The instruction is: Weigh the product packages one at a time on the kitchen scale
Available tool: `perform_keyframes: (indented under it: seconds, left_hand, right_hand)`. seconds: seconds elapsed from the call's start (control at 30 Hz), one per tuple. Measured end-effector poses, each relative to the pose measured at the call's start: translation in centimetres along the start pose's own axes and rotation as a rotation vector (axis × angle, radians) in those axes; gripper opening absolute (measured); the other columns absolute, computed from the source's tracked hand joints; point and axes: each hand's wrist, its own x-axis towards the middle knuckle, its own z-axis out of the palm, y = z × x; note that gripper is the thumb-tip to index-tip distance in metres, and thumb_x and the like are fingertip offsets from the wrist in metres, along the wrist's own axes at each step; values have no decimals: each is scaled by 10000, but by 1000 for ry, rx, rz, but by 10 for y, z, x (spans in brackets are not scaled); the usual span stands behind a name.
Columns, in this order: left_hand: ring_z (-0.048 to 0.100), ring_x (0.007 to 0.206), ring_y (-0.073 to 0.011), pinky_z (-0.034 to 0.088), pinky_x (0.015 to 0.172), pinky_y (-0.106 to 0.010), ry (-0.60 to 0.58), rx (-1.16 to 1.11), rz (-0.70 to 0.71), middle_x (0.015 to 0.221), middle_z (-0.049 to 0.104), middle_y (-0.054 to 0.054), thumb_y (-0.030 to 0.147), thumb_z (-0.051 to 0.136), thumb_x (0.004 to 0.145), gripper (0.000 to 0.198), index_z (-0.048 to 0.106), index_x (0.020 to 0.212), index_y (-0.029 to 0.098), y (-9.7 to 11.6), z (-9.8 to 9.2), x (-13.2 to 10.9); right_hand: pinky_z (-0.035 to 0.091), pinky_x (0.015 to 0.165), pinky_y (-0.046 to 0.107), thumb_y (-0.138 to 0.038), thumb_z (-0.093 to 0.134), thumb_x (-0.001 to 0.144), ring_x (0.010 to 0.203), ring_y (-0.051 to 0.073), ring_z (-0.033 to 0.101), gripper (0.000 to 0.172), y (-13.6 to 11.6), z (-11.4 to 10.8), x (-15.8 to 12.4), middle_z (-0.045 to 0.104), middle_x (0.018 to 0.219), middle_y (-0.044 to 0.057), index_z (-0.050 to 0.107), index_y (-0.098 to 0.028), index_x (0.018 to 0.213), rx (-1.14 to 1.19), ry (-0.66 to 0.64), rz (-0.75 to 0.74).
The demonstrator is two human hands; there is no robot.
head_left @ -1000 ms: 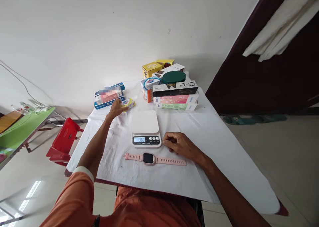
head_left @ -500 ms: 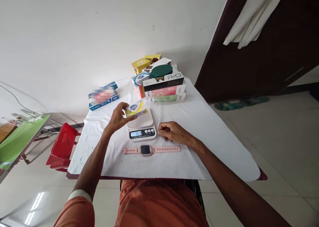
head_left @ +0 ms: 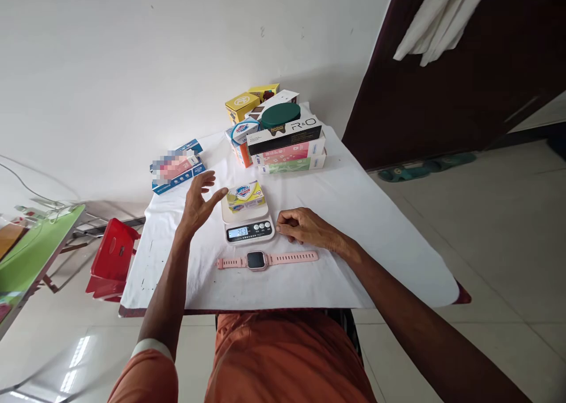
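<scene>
A small yellow soap box (head_left: 246, 196) lies on the white platform of a kitchen scale (head_left: 249, 231); the display shows digits. My left hand (head_left: 198, 202) hovers just left of the box, fingers spread, holding nothing. My right hand (head_left: 304, 228) rests on the white tablecloth right of the scale, fingers curled loosely; nothing shows in them. A pink smartwatch (head_left: 264, 259) lies flat in front of the scale, strap stretched out.
At the table's far side stands a stack of boxes (head_left: 287, 143) with a dark green round lid (head_left: 280, 115) and yellow boxes (head_left: 242, 105). Blue boxes (head_left: 177, 168) lie far left. A red stool (head_left: 110, 258) and a green table (head_left: 30, 252) stand at the left. Sandals (head_left: 424, 167) lie by the door.
My left hand carried the yellow soap box from the far left of the table to the scale platform, set it down and let go. The right hand stayed put.
</scene>
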Motion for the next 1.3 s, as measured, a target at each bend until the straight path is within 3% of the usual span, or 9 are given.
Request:
perform_keyframes:
  seconds: [0.2, 0.37, 0.53, 0.7, 0.83, 0.93, 1.1, 1.2, 1.3]
  left_hand:
    - [640, 1150, -248, 523, 944, -406, 39, 78, 70, 1272, 651, -88, 519, 713, 889, 482, 581, 1279, 268, 7, -6, -1]
    - [563, 1254, -302, 466, 1030, -471, -135, 258, 152, 1314, 604, -112, 515, 727, 881, 568, 546, 1357, 264, 4, 13, 2]
    - [569, 1164, -319, 465, 976, -492, -305, 410, 128, 1222, 628, -113, 475, 753, 864, 556, 567, 1335, 248, 0, 38, 5]
    - [633, 1044, -259, 521, 906, -408, -204, 203, 113, 1149, 665, -82, 489, 761, 847, 475, 618, 1222, 235, 5, 22, 14]
    - [637, 1036, -234, 523, 886, -371, 12, 113, 162, 1186, 681, -75, 543, 727, 858, 499, 627, 1232, 228, 24, -13, 54]
    - [632, 1040, -230, 512, 886, -359, 78, 165, 168, 1178, 684, -79, 553, 741, 834, 510, 647, 1200, 209, 39, -18, 104]
    - [626, 1082, -243, 500, 917, -351, 93, 227, -2, 1224, 670, -103, 533, 755, 800, 541, 631, 1192, 182, 50, 27, 176]
    - [623, 1139, -261, 493, 923, -350, 27, 226, -97, 1287, 654, -138, 522, 737, 823, 553, 606, 1227, 168, 50, 55, 196]
    - [619, 1173, -272, 486, 935, -355, -38, 243, -131, 1310, 651, -151, 498, 712, 853, 526, 589, 1246, 171, 46, 68, 204]
  right_hand:
    - [432, 470, 215, -379, 634, 821, 533, 118, 535, 213, -1, 0, -1, 584, 567, -22, 579, -200, 719, -7, 8, -5]
    - [431, 475, 223, -363, 638, 817, 535, 123, 538, 193, 0, 0, 1, 585, 563, -25, 586, -204, 721, 0, 3, -4]
    - [427, 482, 223, -361, 624, 825, 534, 121, 540, 196, -1, -1, -1, 581, 570, -25, 572, -204, 720, -3, 7, 1]
    - [416, 492, 224, -322, 610, 807, 530, 122, 541, 161, -4, 0, -1, 581, 568, -26, 567, -204, 707, 3, 22, 9]
    - [411, 510, 230, -299, 608, 800, 532, 124, 553, 158, -6, -1, -2, 572, 564, -28, 561, -203, 684, -16, 33, -24]
    - [404, 506, 228, -289, 606, 802, 505, 112, 522, 157, -4, 0, -1, 573, 545, -31, 561, -201, 680, -9, 41, -41]
    - [397, 468, 216, -296, 605, 795, 485, 105, 500, 146, 2, 2, 2, 581, 539, -36, 562, -203, 691, 29, 29, -9]
    - [399, 458, 215, -285, 592, 787, 501, 115, 527, 133, 3, 2, 2, 567, 544, -39, 549, -208, 687, 39, 25, 0]
    - [402, 479, 214, -264, 584, 777, 526, 122, 562, 126, 1, 2, 1, 549, 550, -42, 538, -208, 674, 28, 37, -5]
